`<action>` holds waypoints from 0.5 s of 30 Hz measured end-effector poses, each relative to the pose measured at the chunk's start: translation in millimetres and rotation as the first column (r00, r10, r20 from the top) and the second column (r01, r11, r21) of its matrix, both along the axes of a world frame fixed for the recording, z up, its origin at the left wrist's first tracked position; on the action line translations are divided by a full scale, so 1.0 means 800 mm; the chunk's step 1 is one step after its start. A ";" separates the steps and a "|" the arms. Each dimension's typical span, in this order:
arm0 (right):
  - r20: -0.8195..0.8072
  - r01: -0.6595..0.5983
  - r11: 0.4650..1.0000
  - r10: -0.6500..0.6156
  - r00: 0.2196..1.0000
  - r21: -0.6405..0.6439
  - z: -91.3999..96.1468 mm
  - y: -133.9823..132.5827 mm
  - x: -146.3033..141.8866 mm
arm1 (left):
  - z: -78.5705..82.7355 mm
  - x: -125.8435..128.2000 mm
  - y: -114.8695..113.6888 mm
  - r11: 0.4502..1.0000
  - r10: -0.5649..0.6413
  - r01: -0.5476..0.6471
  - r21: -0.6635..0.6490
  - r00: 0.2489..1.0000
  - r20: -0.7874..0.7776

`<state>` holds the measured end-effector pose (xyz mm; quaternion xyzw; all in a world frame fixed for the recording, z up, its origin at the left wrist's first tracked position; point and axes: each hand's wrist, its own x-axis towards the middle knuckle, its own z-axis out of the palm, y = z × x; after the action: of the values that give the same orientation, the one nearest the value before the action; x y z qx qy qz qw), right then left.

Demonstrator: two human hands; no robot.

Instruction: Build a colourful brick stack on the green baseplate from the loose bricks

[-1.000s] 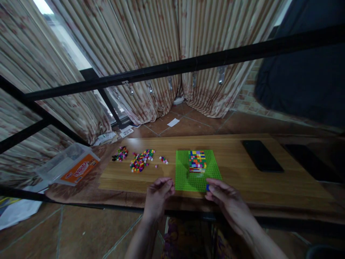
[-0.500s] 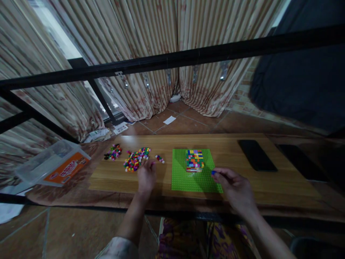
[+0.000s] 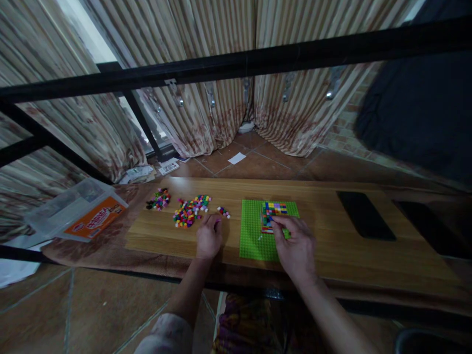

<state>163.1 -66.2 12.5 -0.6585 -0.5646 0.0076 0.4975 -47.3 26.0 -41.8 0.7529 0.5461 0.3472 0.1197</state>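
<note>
A block of multicoloured toy bricks (image 3: 275, 208) stands on a green baseplate (image 3: 250, 241). Over its front part reaches my right hand (image 3: 297, 243), thumb and forefinger pinched on a small blue brick (image 3: 272, 219) at the block's upper face; whether the brick is seated I cannot tell. My left hand (image 3: 209, 238) is closed just left of the baseplate, with a tiny purple brick (image 3: 218, 221) at its fingertips. Beyond that hand lies a short row of small bricks (image 3: 223, 212). A loose heap of coloured bricks (image 3: 188, 211) spreads to its left.
A smaller pile of bricks (image 3: 159, 199) lies farther left on the wooden board (image 3: 317, 196). A clear plastic box with an orange label (image 3: 96, 219) sits at the left. Two dark flat slabs, one a black tablet-like panel (image 3: 365, 216), lie right. A black rail (image 3: 221, 63) crosses above.
My right hand has moved left with the blue brick, from the baseplate's right edge onto the brick block. My left hand has shifted slightly away from the loose heap, still pinching the purple brick.
</note>
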 end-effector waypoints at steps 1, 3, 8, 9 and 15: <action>0.026 0.013 1.000 -0.013 1.000 0.012 -0.003 0.001 -0.002 | -0.001 0.000 0.000 1.000 -0.002 0.002 0.007 1.000 0.011; 0.065 0.037 0.999 -0.038 0.997 0.017 -0.009 0.002 -0.005 | -0.001 0.000 0.000 1.000 -0.011 0.011 0.019 0.999 0.032; 0.113 0.050 0.998 -0.054 0.992 0.033 -0.015 0.002 -0.007 | 0.001 0.001 -0.002 1.000 -0.023 0.022 0.020 0.999 0.048; 0.125 0.040 0.999 -0.044 0.991 0.037 -0.015 0.001 -0.006 | 0.002 0.001 -0.002 1.000 -0.021 0.020 0.016 0.999 0.049; 0.184 -0.022 0.999 0.017 0.983 0.025 -0.017 -0.004 0.001 | 0.005 0.002 -0.004 1.000 -0.013 0.013 0.000 0.998 0.058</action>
<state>163.7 -69.4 -1.4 -0.6441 -0.6147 -0.0558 0.4518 -45.3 22.7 -37.7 0.7461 0.5376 0.3680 0.1377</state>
